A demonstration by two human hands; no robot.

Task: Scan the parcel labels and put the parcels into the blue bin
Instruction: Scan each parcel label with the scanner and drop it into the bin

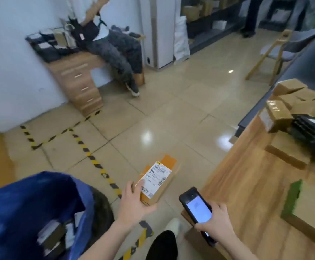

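Blue bin (30, 209) at lower left holds several boxed parcels (51, 237), their white labels blurred. Just right of it, above the floor, the left hand (134, 201) grips the near end of a cardboard parcel (160, 186). Its label (155, 178) faces up, showing barcodes and print too small to read. The right hand (215, 224) clasps a lit handheld scanner (196, 209) beside the wooden table (247, 184).

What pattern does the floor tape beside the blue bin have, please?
The floor tape has yellow-and-black stripes, seen in head view.
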